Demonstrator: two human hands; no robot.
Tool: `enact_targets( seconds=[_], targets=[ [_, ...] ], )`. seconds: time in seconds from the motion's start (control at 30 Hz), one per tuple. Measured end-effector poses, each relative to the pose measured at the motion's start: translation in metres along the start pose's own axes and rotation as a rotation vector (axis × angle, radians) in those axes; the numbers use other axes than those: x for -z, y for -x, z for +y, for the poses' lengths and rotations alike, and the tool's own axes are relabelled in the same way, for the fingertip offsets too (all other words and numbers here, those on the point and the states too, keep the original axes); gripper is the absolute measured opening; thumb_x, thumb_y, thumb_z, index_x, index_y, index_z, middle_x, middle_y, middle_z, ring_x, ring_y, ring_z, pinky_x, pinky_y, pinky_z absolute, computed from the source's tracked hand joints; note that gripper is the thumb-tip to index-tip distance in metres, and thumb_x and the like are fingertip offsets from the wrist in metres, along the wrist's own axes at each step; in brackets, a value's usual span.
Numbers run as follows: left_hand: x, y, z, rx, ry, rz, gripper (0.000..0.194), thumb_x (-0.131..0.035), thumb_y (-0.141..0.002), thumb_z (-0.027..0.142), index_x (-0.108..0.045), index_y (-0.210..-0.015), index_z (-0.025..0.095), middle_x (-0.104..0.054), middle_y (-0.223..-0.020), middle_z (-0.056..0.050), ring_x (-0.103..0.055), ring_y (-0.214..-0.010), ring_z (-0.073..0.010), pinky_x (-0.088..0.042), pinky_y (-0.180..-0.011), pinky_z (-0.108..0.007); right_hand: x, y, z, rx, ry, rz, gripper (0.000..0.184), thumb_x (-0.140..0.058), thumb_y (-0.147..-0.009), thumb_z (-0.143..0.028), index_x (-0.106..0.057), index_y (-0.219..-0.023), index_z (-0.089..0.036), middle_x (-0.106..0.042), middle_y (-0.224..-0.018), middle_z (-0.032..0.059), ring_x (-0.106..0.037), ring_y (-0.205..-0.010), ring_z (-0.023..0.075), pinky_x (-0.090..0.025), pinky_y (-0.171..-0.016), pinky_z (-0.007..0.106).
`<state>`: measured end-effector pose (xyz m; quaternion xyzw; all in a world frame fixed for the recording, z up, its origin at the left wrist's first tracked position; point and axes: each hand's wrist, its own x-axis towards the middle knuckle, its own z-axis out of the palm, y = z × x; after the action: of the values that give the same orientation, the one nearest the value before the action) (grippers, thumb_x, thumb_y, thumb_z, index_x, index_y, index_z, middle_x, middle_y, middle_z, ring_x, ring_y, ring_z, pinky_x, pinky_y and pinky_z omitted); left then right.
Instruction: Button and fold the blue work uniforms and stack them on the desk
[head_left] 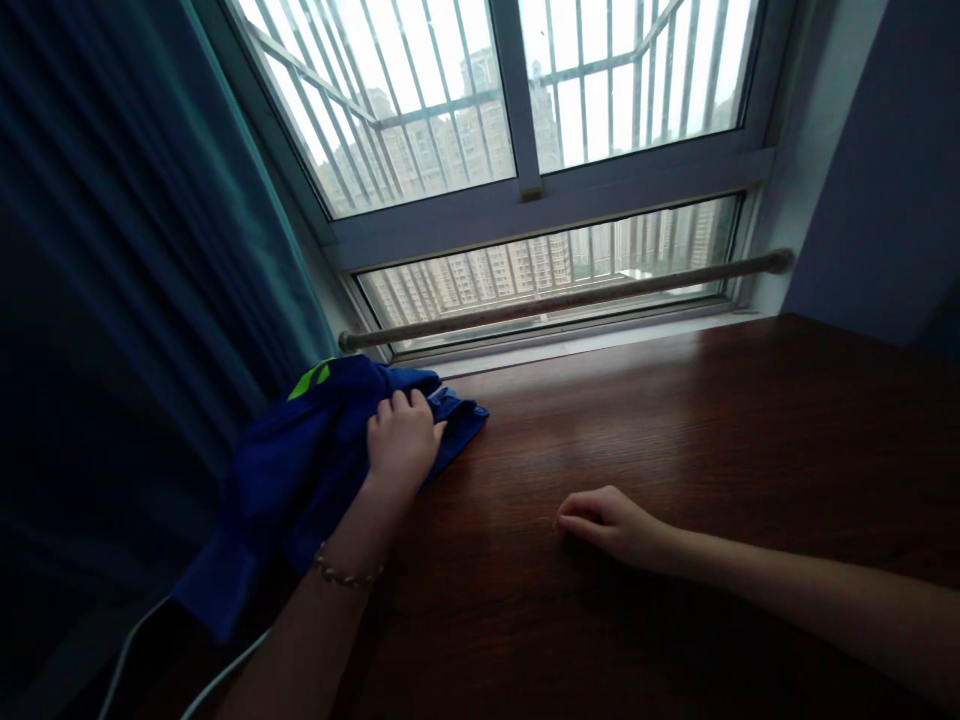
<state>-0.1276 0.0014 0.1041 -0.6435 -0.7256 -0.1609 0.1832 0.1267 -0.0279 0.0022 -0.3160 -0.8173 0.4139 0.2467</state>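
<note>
My left hand point(405, 440) lies on a crumpled blue garment point(292, 470) at the left edge of the table. Its fingers curl into the cloth, and the fingertips are partly hidden in the folds. The garment has a bright green patch near its far end, and its lower part hangs over the table's edge. A braided bracelet point(341, 572) circles my left wrist. My right hand point(611, 520) rests on the bare tabletop to the right, apart from the garment. Thumb and fingers there are curled together, with nothing visible between them.
The dark brown wooden table point(675, 430) reaches to a barred window point(540, 190) with a horizontal rail point(562, 303) across its lower part. A blue curtain point(172, 200) hangs at the left. White cables point(225, 672) run at the lower left.
</note>
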Motion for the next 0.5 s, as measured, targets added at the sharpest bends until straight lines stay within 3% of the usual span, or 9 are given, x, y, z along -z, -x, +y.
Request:
enact_targets(
  seconds=[0.1,0.17,0.23,0.3,0.37,0.5],
  targets=[
    [0.005,0.026,0.047,-0.330,0.447,-0.089,0.044,-0.047,-0.079,0.034,-0.044,-0.119,0.015,-0.044,-0.125,-0.014,-0.037,-0.118,-0.0261,-0.026,-0.099,-0.039,-0.001,0.006,-0.008,0.139,0.095,0.061,0.025,-0.046,-0.081,-0.032,-0.062,-0.089,-0.015,-0.063,-0.086,0.0063,-0.056,-0.080,0.0158,-0.044,-0.074,0.028],
    [0.002,0.051,0.076,-0.573,0.768,-0.256,0.043,-0.046,-0.081,0.035,-0.043,-0.121,0.020,-0.044,-0.127,-0.009,-0.037,-0.119,-0.0223,-0.027,-0.100,-0.037,-0.003,0.013,-0.014,0.328,0.172,0.020,0.034,-0.054,-0.075,-0.036,-0.060,-0.100,-0.015,-0.060,-0.102,0.0092,-0.051,-0.098,0.0204,-0.039,-0.086,0.033],
    [-0.005,0.078,0.098,-0.846,0.922,-0.420,0.046,-0.048,-0.080,0.038,-0.043,-0.122,0.021,-0.047,-0.125,-0.009,-0.038,-0.119,-0.0228,-0.027,-0.101,-0.038,-0.007,0.021,-0.015,0.476,0.202,-0.140,0.048,-0.059,-0.069,-0.041,-0.057,-0.109,-0.015,-0.054,-0.114,0.0098,-0.042,-0.111,0.0233,-0.032,-0.096,0.035],
    [-0.012,0.099,0.111,-1.052,0.938,-0.527,0.056,-0.050,-0.077,0.045,-0.039,-0.125,0.020,-0.048,-0.125,-0.010,-0.039,-0.118,-0.0249,-0.027,-0.101,-0.040,-0.014,0.026,-0.011,0.482,0.203,-0.321,0.058,-0.061,-0.066,-0.043,-0.052,-0.116,-0.016,-0.051,-0.120,0.0088,-0.039,-0.116,0.0243,-0.029,-0.098,0.035],
    [-0.017,0.111,0.115,-1.152,0.894,-0.566,0.066,-0.049,-0.074,0.052,-0.034,-0.129,0.018,-0.046,-0.126,-0.013,-0.040,-0.117,-0.0267,-0.029,-0.100,-0.041,-0.020,0.029,-0.005,0.397,0.192,-0.420,0.065,-0.064,-0.063,-0.042,-0.049,-0.120,-0.017,-0.048,-0.124,0.0068,-0.038,-0.117,0.0249,-0.030,-0.098,0.035],
    [-0.021,0.114,0.115,-1.177,0.826,-0.557,0.071,-0.043,-0.075,0.057,-0.029,-0.131,0.016,-0.044,-0.127,-0.014,-0.042,-0.115,-0.0276,-0.032,-0.097,-0.040,-0.026,0.028,0.004,0.280,0.136,-0.404,0.064,-0.070,-0.056,-0.039,-0.052,-0.117,-0.025,-0.050,-0.122,-0.0003,-0.041,-0.116,0.0240,-0.034,-0.096,0.032]
  ],
)
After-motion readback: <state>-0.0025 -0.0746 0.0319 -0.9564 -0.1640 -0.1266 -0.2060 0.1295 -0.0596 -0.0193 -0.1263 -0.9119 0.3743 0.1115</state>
